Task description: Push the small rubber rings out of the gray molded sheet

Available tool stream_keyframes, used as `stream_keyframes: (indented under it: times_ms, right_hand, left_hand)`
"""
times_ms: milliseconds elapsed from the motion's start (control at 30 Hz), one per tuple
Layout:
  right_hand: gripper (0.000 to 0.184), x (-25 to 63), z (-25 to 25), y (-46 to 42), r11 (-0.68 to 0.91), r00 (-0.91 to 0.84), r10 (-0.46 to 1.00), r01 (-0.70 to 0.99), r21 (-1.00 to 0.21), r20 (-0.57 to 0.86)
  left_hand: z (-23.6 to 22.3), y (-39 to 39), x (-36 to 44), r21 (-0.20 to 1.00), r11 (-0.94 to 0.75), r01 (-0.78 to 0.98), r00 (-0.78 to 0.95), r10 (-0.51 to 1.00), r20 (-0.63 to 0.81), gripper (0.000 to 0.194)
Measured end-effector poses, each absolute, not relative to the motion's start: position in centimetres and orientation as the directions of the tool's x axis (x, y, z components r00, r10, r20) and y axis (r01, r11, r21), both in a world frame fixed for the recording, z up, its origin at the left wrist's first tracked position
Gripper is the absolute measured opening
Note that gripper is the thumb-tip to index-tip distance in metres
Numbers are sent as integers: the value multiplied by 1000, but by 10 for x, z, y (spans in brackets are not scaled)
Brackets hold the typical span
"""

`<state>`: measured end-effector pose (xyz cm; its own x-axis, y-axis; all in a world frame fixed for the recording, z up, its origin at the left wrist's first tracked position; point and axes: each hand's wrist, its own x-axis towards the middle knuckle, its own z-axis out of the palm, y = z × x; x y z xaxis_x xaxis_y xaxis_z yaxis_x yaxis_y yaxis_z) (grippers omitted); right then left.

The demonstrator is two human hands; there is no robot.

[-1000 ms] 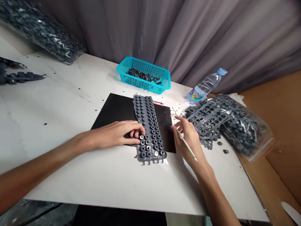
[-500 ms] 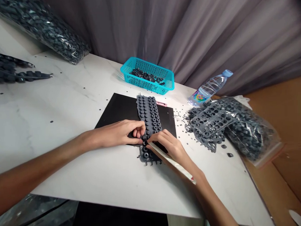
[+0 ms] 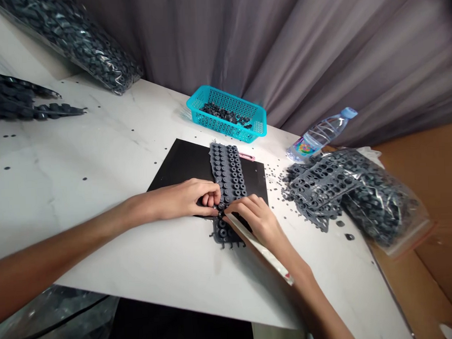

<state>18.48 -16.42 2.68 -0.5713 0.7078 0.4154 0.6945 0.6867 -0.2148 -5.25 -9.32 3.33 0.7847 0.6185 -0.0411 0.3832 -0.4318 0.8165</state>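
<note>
A dark grey moulded rubber sheet [image 3: 226, 164] with rows of round, ring-shaped parts lies lengthwise on a black mat [image 3: 185, 163], its near end past the mat's edge. My left hand [image 3: 201, 197] has its fingers curled, with the thumb tip pressed at the sheet's left side on a small dark part. Across from it, my right hand [image 3: 255, 215] is closed on a long, thin, whitish flat-handled tool [image 3: 273, 262] with a red mark at its rear end. The tool's tip meets the sheet between both hands; fingers hide its exact shape.
Behind the mat stands a turquoise basket [image 3: 228, 129] holding small dark parts. A pink cutter [image 3: 247, 157] lies by the sheet. To the right are a water bottle [image 3: 321, 134], punched-out rubber sheets [image 3: 315, 186] and a bag of parts [image 3: 383, 208]. Another full bag [image 3: 92, 50] lies far left.
The whole scene has shifted slightly to the right in view. Both hands stay at the same part of the sheet, with only small finger movement.
</note>
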Motion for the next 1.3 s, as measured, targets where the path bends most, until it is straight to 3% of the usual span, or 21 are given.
stream_keyframes:
  times_ms: [367,600,833,967,1167,1300]
  right_hand:
    - [19,181,25,-167,654,-587,675,757,7,446]
    - [19,178,21,-170,673,-630,669,739,38,394]
    - [20,171,16,-174,585,-568,724,806,87,392]
    - [22,177,21,-171,519,-461,759,855,0,459]
    - [18,191,33,-170,624,-494,769,719,-307,406]
    - [16,189,35,-172,642,-528,762,692,-332,375]
  left_hand:
    - [36,-93,-54,816,-436,379,798,600,-50,19]
    - [34,-92,-53,805,-440,397,792,608,-57,22]
    - [34,-90,-51,784,-447,431,795,600,-95,20]
    - [35,-90,-52,781,-449,435,796,598,-99,21]
    - [32,-91,-53,779,-443,444,782,616,-96,22]
    - [32,-91,-53,778,-444,445,779,621,-91,22]
